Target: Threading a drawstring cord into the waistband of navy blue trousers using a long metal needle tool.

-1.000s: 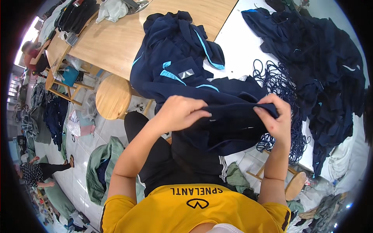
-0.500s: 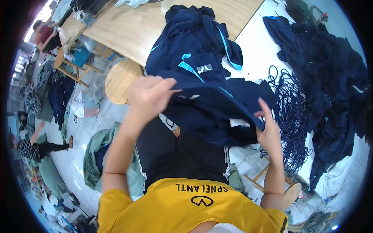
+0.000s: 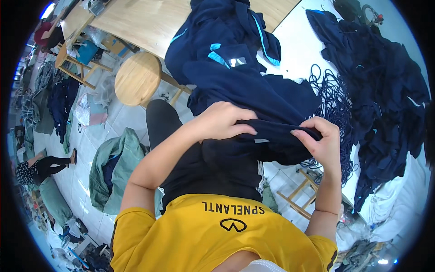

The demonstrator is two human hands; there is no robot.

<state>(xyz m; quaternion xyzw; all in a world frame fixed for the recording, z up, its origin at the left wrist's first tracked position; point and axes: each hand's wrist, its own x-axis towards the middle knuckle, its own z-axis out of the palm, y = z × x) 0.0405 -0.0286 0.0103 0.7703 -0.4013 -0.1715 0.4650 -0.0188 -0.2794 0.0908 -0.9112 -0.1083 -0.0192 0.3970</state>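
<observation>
A dark navy garment (image 3: 267, 93) with light blue trim spreads from the table's near edge down over my lap. My left hand (image 3: 223, 120) pinches its near edge between thumb and fingers. Farther right, my right hand (image 3: 327, 139) closes on the same edge, its thumb toward the left one. A folded strip of fabric stretches between the two hands, and a small white label shows just beneath it. Beyond my hands, more navy clothing (image 3: 199, 54) with light blue piping and a shiny pale patch is heaped on the table.
A wooden table (image 3: 131, 22) lies ahead, with a round stool (image 3: 137, 79) at its left. Tangled dark cords (image 3: 333, 104) and a navy garment pile (image 3: 385, 95) are at right. Green cloth (image 3: 102, 179) sits on the floor at left, near another person (image 3: 34, 170).
My left hand has moved down and right, closer to my right hand. The right hand's spread fingers have closed on the garment edge. The held edge is now bunched into a fold.
</observation>
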